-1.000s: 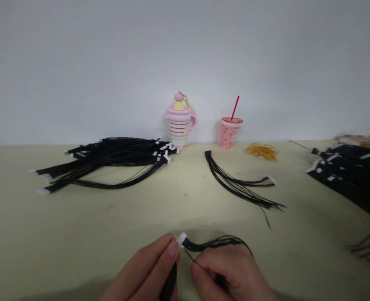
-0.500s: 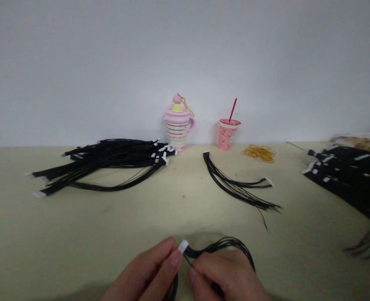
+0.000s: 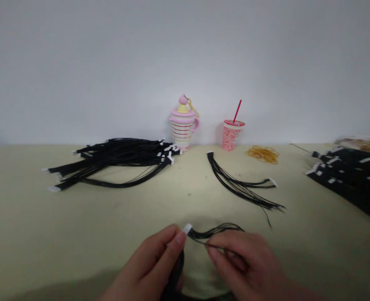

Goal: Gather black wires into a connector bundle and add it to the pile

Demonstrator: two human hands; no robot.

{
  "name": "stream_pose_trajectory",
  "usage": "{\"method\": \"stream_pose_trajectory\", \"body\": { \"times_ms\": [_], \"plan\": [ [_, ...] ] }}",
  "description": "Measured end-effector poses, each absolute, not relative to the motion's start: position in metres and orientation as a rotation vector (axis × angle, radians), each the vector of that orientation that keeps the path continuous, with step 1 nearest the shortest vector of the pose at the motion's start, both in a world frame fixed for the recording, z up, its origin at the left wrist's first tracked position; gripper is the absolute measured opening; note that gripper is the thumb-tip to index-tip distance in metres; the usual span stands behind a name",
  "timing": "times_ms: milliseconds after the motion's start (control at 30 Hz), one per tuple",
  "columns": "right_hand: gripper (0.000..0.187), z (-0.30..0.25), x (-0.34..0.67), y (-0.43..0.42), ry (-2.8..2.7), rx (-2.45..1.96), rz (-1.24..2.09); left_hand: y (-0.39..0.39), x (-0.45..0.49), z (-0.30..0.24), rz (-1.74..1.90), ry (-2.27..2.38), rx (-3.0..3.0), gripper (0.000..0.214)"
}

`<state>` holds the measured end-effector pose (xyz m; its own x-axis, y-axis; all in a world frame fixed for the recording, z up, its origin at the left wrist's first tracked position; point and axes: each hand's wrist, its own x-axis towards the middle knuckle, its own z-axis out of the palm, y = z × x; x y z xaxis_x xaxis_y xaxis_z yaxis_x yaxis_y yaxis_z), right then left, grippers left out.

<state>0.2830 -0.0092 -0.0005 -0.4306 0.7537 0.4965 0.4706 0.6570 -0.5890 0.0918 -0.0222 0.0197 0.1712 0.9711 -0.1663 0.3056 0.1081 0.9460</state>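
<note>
Fingers (image 3: 174,242) of your left hand (image 3: 147,263) pinch the white connector (image 3: 187,228) of a black wire harness (image 3: 213,232) | your right hand (image 3: 244,263) pinches its thin wires (image 3: 211,244) over the worktop (image 3: 78,225) | beyond: loose harness (image 3: 235,186), harness pile (image 3: 116,156)

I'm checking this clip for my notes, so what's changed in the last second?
The right hand has moved right along the thin black wires, away from the white connector, and pinches them. The left hand keeps gripping the connector, now slightly higher. The wire bundles on the table stayed put.
</note>
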Motion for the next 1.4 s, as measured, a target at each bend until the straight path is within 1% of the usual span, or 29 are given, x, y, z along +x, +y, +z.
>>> {"method": "stream_pose_trajectory", "body": {
  "times_ms": [33, 100, 167, 200, 267, 367, 433, 467, 500, 533, 567, 600, 667, 700, 800, 967, 1033, 1133, 1200, 1267, 1300, 1333, 1400],
  "plan": [
    [0.013, -0.001, 0.289, -0.008, -2.094, -0.932, 0.331, -0.021, 0.093, 0.021, 0.792, 1.309, 1.391, 0.026],
    [0.02, -0.002, 0.302, -0.003, -2.13, -0.886, 0.037, -0.018, 0.095, 0.023, 0.811, 1.271, 1.415, 0.03],
    [0.022, -0.003, 0.311, 0.004, -2.171, -0.865, -0.185, -0.017, 0.096, 0.024, 0.813, 1.231, 1.45, 0.034],
    [0.021, -0.003, 0.314, 0.007, -2.185, -0.877, -0.238, -0.018, 0.096, 0.024, 0.796, 1.209, 1.457, 0.035],
    [0.024, -0.003, 0.316, 0.012, -2.228, -0.957, -0.236, -0.018, 0.094, 0.025, 0.765, 1.183, 1.451, 0.037],
    [0.038, -0.001, 0.314, 0.015, -2.337, -1.04, -0.22, -0.019, 0.093, 0.025, 0.769, 1.165, 1.45, 0.036],
    [0.046, 0.004, 0.312, 0.012, -2.353, -0.998, -0.354, -0.019, 0.093, 0.026, 0.786, 1.148, 1.457, 0.036],
    [0.045, 0.007, 0.311, 0.009, -2.341, -0.931, -0.447, -0.018, 0.093, 0.027, 0.795, 1.146, 1.455, 0.037],
    [0.039, 0.011, 0.309, 0.005, -2.343, -0.844, -0.505, -0.018, 0.094, 0.027, 0.799, 1.148, 1.452, 0.037],
    [0.028, 0.015, 0.308, 0.001, -2.38, -0.753, -0.495, -0.018, 0.094, 0.027, 0.802, 1.154, 1.444, 0.036],
    [0.017, 0.019, 0.305, -0.005, -2.451, -0.679, -0.399, -0.017, 0.094, 0.027, 0.8, 1.159, 1.438, 0.036],
    [0.011, 0.023, 0.303, -0.01, -2.531, -0.624, -0.241, -0.017, 0.094, 0.027, 0.794, 1.166, 1.436, 0.036],
    [0.021, 0.027, 0.298, -0.018, -2.647, -0.573, 0.063, -0.018, 0.094, 0.027, 0.785, 1.176, 1.445, 0.036],
    [0.024, 0.027, 0.296, -0.021, -2.667, -0.571, 0.138, -0.019, 0.093, 0.027, 0.787, 1.178, 1.452, 0.036],
    [0.024, 0.02, 0.296, -0.018, -2.667, -0.597, 0.202, -0.019, 0.093, 0.026, 0.786, 1.201, 1.465, 0.037],
    [0.024, 0.009, 0.306, 0.005, -2.448, -0.852, 0.579, -0.017, 0.092, 0.027, 0.731, 1.21, 1.518, 0.037],
    [0.024, 0.009, 0.307, 0.009, -2.36, -0.947, 0.611, -0.015, 0.092, 0.027, 0.711, 1.215, 1.516, 0.037],
    [0.022, 0.013, 0.305, 0.004, -2.312, -0.97, 0.553, -0.014, 0.093, 0.026, 0.691, 1.231, 1.48, 0.036],
    [0.031, 0.016, 0.303, -0.003, -2.296, -0.881, 0.506, -0.016, 0.093, 0.025, 0.698, 1.231, 1.435, 0.035],
    [0.041, 0.016, 0.303, -0.009, -2.301, -0.792, 0.532, -0.018, 0.093, 0.024, 0.698, 1.214, 1.383, 0.034],
    [0.039, 0.016, 0.303, -0.01, -2.318, -0.772, 0.577, -0.019, 0.093, 0.024, 0.694, 1.204, 1.367, 0.034],
    [0.034, 0.015, 0.303, -0.011, -2.34, -0.768, 0.634, -0.019, 0.092, 0.023, 0.686, 1.204, 1.361, 0.034],
    [0.019, 0.013, 0.302, -0.008, -2.355, -0.799, 0.728, -0.019, 0.092, 0.023, 0.678, 1.219, 1.385, 0.035]
  ]
}}
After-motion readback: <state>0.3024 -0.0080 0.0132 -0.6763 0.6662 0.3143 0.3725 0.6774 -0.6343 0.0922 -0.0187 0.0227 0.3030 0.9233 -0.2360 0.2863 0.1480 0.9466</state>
